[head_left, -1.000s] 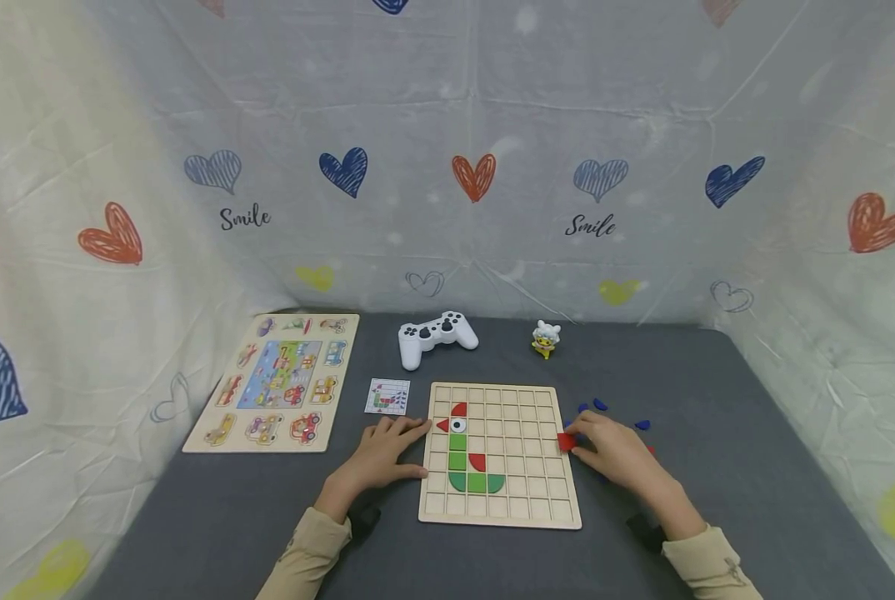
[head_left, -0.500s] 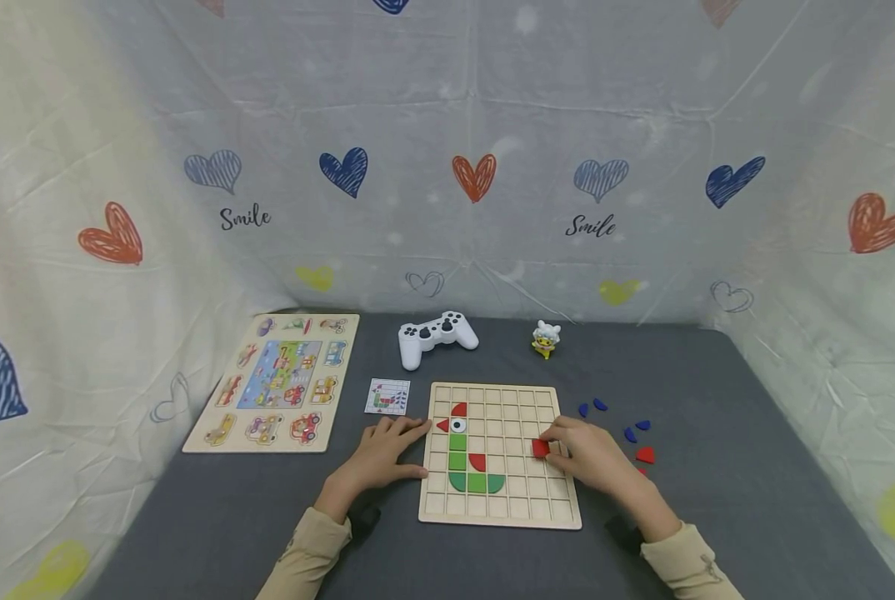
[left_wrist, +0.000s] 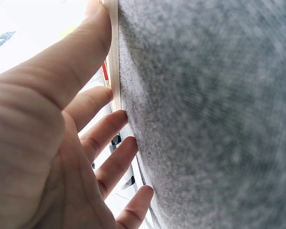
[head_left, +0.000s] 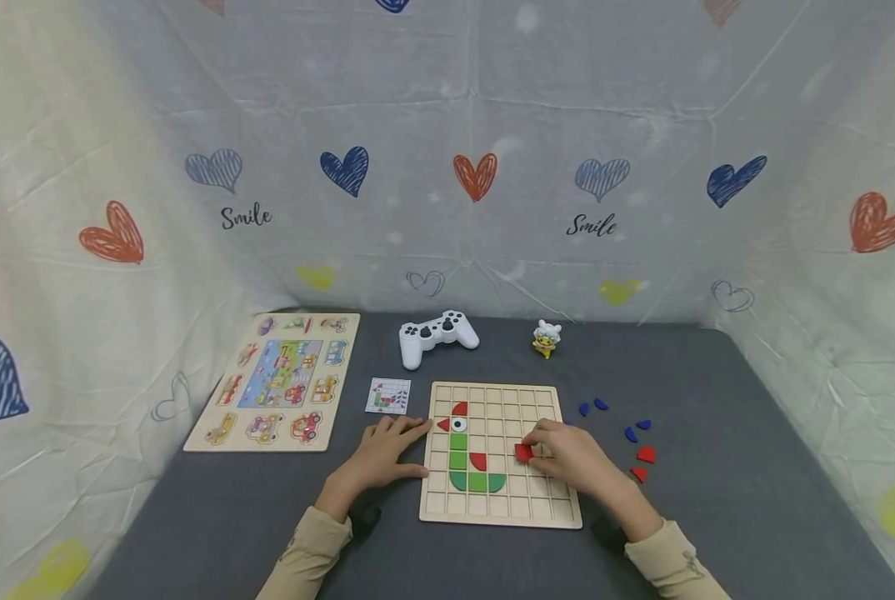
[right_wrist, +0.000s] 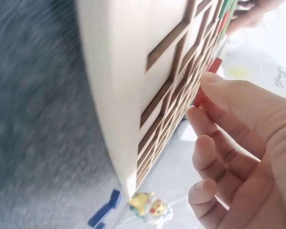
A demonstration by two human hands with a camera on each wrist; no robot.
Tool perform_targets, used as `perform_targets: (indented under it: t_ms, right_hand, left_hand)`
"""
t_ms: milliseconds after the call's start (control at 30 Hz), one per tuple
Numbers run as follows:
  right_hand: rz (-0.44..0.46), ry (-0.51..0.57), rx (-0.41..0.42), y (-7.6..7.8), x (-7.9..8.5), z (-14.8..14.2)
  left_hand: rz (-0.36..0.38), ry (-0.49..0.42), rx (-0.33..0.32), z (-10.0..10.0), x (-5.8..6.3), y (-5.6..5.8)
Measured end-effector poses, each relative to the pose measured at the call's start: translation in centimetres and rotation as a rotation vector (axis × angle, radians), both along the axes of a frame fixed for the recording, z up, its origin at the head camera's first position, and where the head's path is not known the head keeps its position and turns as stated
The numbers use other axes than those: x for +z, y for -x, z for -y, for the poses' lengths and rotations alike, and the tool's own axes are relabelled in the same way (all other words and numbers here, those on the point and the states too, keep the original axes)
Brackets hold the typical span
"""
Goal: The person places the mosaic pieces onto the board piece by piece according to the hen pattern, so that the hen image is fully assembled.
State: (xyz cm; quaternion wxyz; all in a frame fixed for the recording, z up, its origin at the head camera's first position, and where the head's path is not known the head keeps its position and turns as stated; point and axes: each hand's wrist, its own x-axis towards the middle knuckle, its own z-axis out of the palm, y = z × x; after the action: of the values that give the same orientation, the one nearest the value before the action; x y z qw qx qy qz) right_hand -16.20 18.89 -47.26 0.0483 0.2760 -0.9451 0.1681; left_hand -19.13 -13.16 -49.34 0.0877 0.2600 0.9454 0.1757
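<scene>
A wooden grid board (head_left: 502, 511) lies on the dark cloth, with green, red and white tiles set in its left columns. One of them is a white tile with an eye (head_left: 458, 424). My left hand (head_left: 378, 457) rests along the board's left edge; in the left wrist view its thumb (left_wrist: 93, 36) and fingertips touch that edge. Over the right half of the board, my right hand (head_left: 573, 457) pinches a red square tile (head_left: 523, 452) between thumb and fingers. The right wrist view shows this red tile (right_wrist: 207, 82) held close above the grid.
Several blue half-round pieces (head_left: 631, 434) and two red pieces (head_left: 646, 454) lie right of the board. A pattern card (head_left: 388, 396) sits at its upper left. Behind are a white game controller (head_left: 438, 334) and a small figurine (head_left: 546, 338); a vehicle puzzle board (head_left: 279, 375) lies far left.
My right hand has carried the red square tile leftward from the board's right edge to over its grid, uncovering the loose red and blue pieces. The left hand has stayed put.
</scene>
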Motion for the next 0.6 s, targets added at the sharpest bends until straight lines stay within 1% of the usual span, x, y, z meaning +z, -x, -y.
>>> perform_targets:
  t_ms: [300,600]
  right_hand:
    - [0.027,-0.007,0.019,0.1,0.1,1.5]
    - [0.021,-0.019,0.059,0.2,0.0,2.4]
  left_hand:
    - [0.0,-0.006,0.0,0.1,-0.1,0.0]
    - [-0.004,0.001,-0.007,0.1,-0.2,0.1]
